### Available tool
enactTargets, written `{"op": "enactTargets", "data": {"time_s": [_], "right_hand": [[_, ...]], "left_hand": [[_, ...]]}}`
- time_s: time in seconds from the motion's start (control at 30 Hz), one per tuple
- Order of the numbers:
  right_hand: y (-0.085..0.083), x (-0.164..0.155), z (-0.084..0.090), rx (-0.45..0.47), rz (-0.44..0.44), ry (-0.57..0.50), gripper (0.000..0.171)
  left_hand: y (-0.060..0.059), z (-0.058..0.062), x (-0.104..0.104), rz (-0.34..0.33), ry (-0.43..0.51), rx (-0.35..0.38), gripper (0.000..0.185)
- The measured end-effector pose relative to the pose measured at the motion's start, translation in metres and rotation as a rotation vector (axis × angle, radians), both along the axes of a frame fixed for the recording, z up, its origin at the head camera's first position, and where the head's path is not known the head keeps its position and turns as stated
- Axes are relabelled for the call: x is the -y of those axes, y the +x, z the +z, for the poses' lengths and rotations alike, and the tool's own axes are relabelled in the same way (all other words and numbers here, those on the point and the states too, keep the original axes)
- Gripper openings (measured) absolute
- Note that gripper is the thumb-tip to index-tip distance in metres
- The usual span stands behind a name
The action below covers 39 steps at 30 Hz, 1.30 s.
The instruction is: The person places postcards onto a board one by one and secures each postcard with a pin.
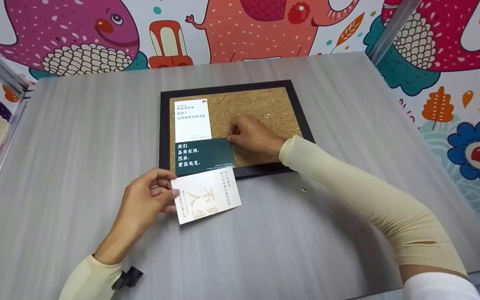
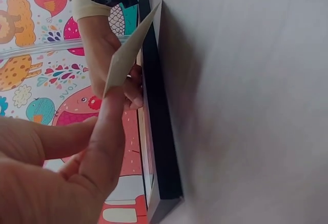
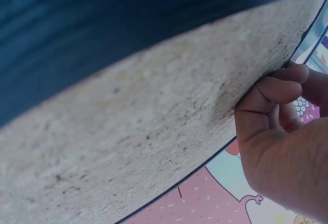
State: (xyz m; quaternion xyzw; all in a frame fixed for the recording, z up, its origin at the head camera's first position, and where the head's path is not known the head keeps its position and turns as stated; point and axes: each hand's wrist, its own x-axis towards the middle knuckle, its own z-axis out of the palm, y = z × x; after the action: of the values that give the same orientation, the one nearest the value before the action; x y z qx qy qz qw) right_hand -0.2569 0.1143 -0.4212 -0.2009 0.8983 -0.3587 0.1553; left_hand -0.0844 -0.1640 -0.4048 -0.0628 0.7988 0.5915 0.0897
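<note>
Left hand point(image 1: 146, 200) pinches a white card point(image 1: 207, 195) by its left edge, thumb over, fingers under, holding it on the grey table point(image 1: 77, 146) just in front of the cork board point(image 1: 261, 104). In the left wrist view the card point(image 2: 128, 49) shows edge-on and tilted, near the board's black frame point(image 2: 160, 131).

Right hand point(image 1: 251, 135) is on the board, fingers curled, fingertips pressed down at the top right corner of the dark green card point(image 1: 202, 155). Whether a pin sits under them can't be told. The right wrist view only shows bent fingers point(image 3: 271, 101) against the cork point(image 3: 143, 131).

Handling, as a guess: cards are light, thin, fairly stiff paper, easy to crease (so grip at an edge or corner, not the middle). Smooth faces could slide on the table. The board looks rigid and flat, cork soft enough to dent.

Count: three cards, one white point(image 1: 193, 121) upper left on the board, one green below it, one white in hand. One board. Two hands, both in pale sleeves point(image 1: 369, 200).
</note>
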Motion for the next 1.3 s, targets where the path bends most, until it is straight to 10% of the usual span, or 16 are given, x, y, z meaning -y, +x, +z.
{"op": "enactTargets", "data": {"time_s": [1.3], "right_hand": [[-0.001,0.001,-0.002,-0.005,-0.006,0.009,0.006]], "left_hand": [[-0.025,0.003,0.031,0.213,0.177,-0.050,0.041]]}}
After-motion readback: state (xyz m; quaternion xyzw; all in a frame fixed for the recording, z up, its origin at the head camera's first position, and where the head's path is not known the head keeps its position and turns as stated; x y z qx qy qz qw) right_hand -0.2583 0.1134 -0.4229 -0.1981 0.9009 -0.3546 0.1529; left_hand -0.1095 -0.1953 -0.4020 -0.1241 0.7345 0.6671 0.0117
